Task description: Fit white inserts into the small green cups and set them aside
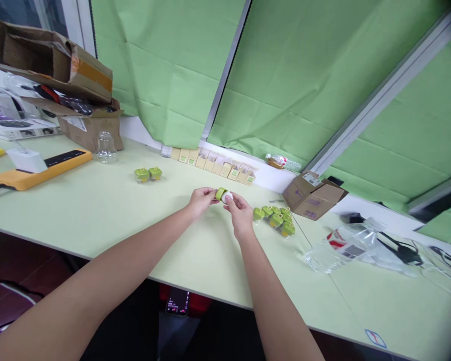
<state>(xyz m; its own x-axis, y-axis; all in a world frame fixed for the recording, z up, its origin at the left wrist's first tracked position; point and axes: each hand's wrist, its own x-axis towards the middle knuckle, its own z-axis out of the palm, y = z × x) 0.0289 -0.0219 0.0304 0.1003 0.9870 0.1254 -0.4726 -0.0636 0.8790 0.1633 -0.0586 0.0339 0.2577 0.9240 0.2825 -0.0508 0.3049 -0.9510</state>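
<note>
Both of my hands meet over the middle of the pale green table [97, 210]. My left hand [201, 200] pinches the green end of a small green-and-white object [223, 195]. My right hand [239, 213] grips its white end with closed fingers. Just right of my right hand lies a heap of several small green-capped items [275, 219]. Two more green-capped items [148, 174] stand together further left on the table.
A row of small cream boxes [214, 164] lines the back edge. An open cardboard box [312, 194] sits at the right, clear plastic bags [346, 245] beyond it. A yellow power strip [41, 168], a glass jar [105, 148] and stacked cardboard boxes [60, 65] stand at left.
</note>
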